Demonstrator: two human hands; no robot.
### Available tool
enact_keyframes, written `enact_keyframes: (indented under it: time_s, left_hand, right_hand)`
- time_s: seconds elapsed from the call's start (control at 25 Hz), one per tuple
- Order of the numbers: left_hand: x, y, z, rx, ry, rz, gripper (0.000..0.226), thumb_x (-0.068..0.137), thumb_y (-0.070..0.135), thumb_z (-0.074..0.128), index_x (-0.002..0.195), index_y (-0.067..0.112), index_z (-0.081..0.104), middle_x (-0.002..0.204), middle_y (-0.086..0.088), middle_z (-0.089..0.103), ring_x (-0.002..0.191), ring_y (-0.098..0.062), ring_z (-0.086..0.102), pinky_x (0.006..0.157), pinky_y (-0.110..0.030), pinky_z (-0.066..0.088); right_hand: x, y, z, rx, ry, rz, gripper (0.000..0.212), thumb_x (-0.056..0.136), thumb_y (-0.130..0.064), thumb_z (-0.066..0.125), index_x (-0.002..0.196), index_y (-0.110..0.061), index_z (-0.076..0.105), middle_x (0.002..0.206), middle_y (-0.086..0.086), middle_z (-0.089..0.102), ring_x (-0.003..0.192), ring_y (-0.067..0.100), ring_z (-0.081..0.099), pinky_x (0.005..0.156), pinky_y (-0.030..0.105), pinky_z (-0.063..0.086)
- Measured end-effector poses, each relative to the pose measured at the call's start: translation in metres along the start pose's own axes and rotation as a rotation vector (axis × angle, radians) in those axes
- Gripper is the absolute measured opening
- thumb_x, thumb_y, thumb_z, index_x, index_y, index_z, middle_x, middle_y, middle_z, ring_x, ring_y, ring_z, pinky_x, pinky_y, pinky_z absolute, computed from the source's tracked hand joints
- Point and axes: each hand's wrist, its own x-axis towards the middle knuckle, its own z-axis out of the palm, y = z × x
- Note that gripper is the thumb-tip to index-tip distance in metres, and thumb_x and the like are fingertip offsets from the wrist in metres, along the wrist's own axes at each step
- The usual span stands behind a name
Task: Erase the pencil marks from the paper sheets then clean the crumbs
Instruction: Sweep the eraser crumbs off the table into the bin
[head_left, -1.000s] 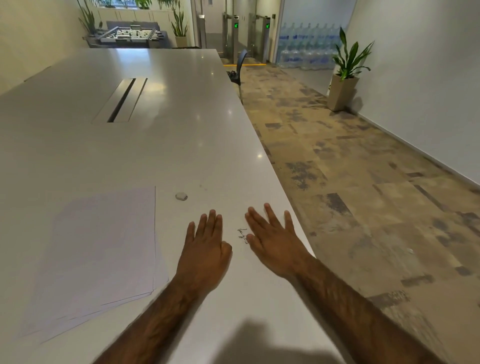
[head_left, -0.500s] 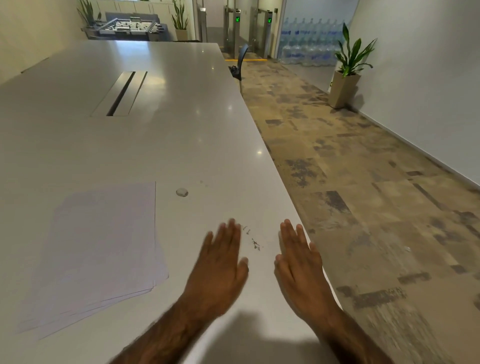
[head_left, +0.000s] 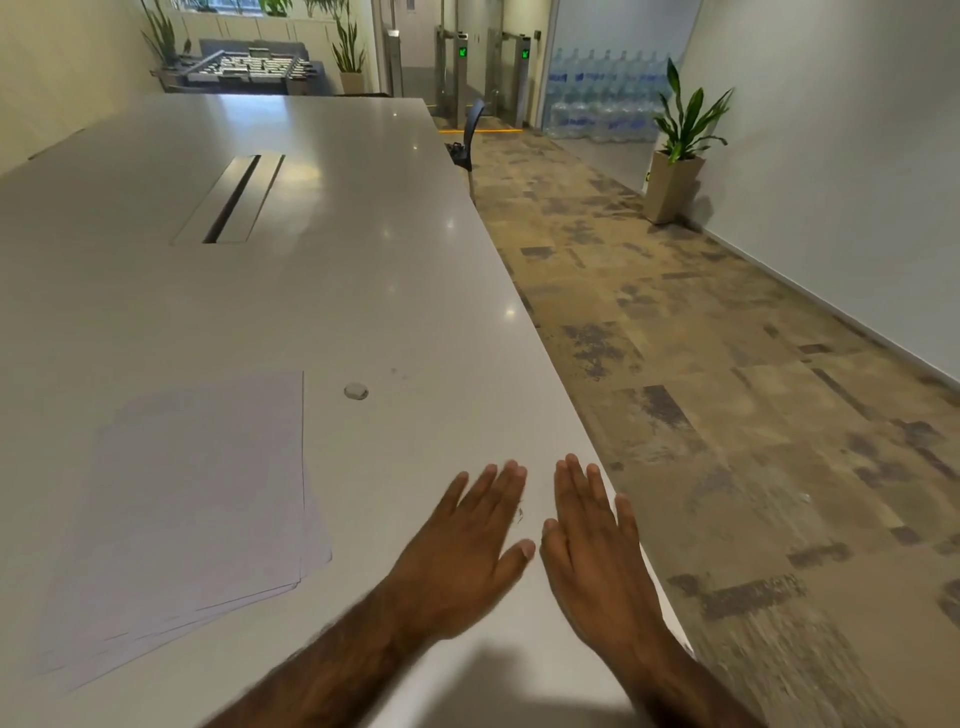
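Note:
A stack of white paper sheets (head_left: 197, 499) lies on the long white table (head_left: 291, 291), left of my hands. My left hand (head_left: 467, 556) rests flat on the tabletop, palm down, fingers together and empty. My right hand (head_left: 597, 556) lies flat beside it at the table's right edge, also empty. A small dark clump of eraser crumbs (head_left: 519, 513) sits in the narrow gap between the two hands. A small round eraser (head_left: 356, 391) lies on the table beyond the sheets' far right corner.
The table's right edge (head_left: 561, 384) runs diagonally just past my right hand, with patterned carpet (head_left: 727, 415) below. A cable slot (head_left: 234, 200) is set in the table's middle. A chair (head_left: 470, 136) and a potted plant (head_left: 675, 156) stand farther off.
Both hands slid right toward the table's edge and came closer together. The crumbs, spread out before, are now bunched in the gap between them.

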Motion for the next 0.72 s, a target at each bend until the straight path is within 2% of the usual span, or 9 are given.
enact_keyframes:
  time_s: [0.12, 0.2, 0.36, 0.52, 0.6, 0.72]
  left_hand:
    - [-0.011, -0.013, -0.004, 0.035, 0.097, -0.208, 0.074, 0.101, 0.067, -0.008, 0.16, 0.026, -0.027, 0.167, 0.009, -0.032, 0.154, -0.007, -0.029, 0.126, -0.034, -0.017]
    - [-0.011, -0.018, -0.009, 0.1, 0.067, -0.338, 0.084, 0.095, 0.07, -0.013, 0.161, 0.019, -0.021, 0.167, 0.002, -0.031, 0.156, -0.015, -0.026, 0.124, -0.035, -0.02]
    - [0.012, 0.001, -0.003, 0.064, -0.021, -0.258, 0.089, 0.098, 0.074, -0.003, 0.161, 0.013, -0.02, 0.167, -0.005, -0.031, 0.153, -0.019, -0.031, 0.121, -0.033, -0.024]
    - [0.01, 0.026, -0.004, 0.035, -0.031, -0.093, 0.078, 0.104, 0.069, 0.0, 0.16, 0.021, -0.024, 0.166, 0.004, -0.036, 0.152, -0.012, -0.034, 0.124, -0.034, -0.021]
    - [-0.015, 0.024, -0.004, -0.006, -0.002, -0.136, 0.075, 0.104, 0.068, -0.001, 0.158, 0.024, -0.03, 0.163, 0.007, -0.041, 0.15, -0.008, -0.037, 0.126, -0.035, -0.019]
    - [-0.07, 0.01, 0.0, 0.06, 0.056, -0.393, 0.081, 0.095, 0.071, -0.011, 0.154, 0.02, -0.035, 0.162, 0.001, -0.044, 0.151, -0.015, -0.038, 0.124, -0.035, -0.023]
  right_hand:
    - [-0.001, 0.001, 0.0, 0.104, 0.033, 0.028, 0.065, 0.104, -0.042, 0.008, 0.164, -0.026, -0.012, 0.17, -0.013, -0.017, 0.153, 0.0, -0.023, 0.129, 0.039, -0.005]
    - [0.0, 0.0, -0.001, 0.108, 0.028, 0.036, 0.067, 0.101, -0.044, 0.005, 0.164, -0.026, -0.011, 0.17, -0.013, -0.016, 0.153, 0.0, -0.021, 0.129, 0.038, -0.006]
    - [0.001, 0.001, -0.001, 0.105, 0.023, 0.033, 0.064, 0.105, -0.04, 0.008, 0.164, -0.024, -0.008, 0.171, -0.011, -0.013, 0.153, 0.0, -0.021, 0.129, 0.038, -0.005]
    - [-0.002, 0.0, -0.003, 0.174, 0.038, 0.022, 0.067, 0.101, -0.045, 0.003, 0.165, -0.025, -0.007, 0.17, -0.013, -0.012, 0.152, -0.004, -0.021, 0.129, 0.034, -0.006]
    - [-0.003, 0.0, -0.004, 0.221, 0.057, 0.035, 0.065, 0.103, -0.041, 0.01, 0.165, -0.024, -0.004, 0.171, -0.013, -0.009, 0.153, -0.005, -0.018, 0.129, 0.034, -0.005]
    - [-0.003, 0.0, -0.003, 0.234, 0.062, 0.055, 0.063, 0.108, -0.032, 0.021, 0.166, -0.023, -0.001, 0.172, -0.011, -0.005, 0.155, -0.002, -0.014, 0.13, 0.036, -0.002]
